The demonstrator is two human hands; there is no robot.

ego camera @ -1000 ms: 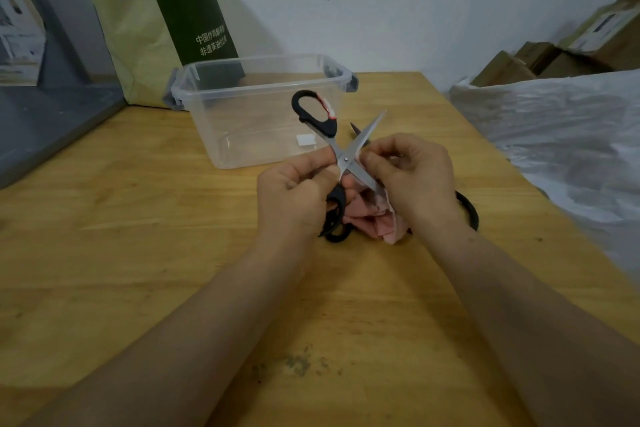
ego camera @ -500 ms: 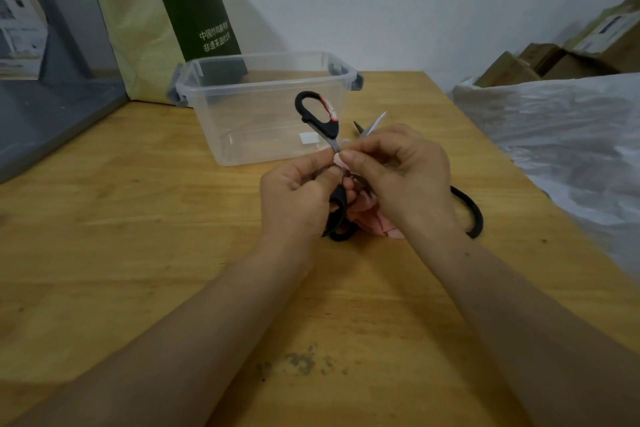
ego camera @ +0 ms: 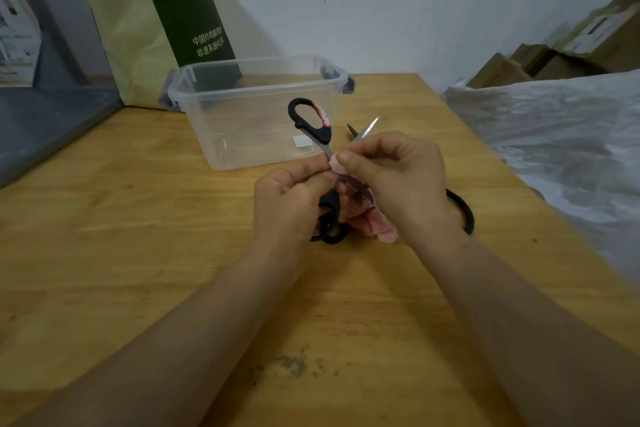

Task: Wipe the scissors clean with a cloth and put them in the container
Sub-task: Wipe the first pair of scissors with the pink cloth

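Wood-grain table (ego camera: pixel 138 218) spreads wide on the left. The left hand (ego camera: pixel 291 201) curls round the lower black handle of the scissors (ego camera: pixel 317 133), which are held open just before the clear, smooth plastic container (ego camera: pixel 242 135). The right hand (ego camera: pixel 398 177) pinches the soft pink cloth (ego camera: pixel 379 225) round a steel blade, near the table's right edge
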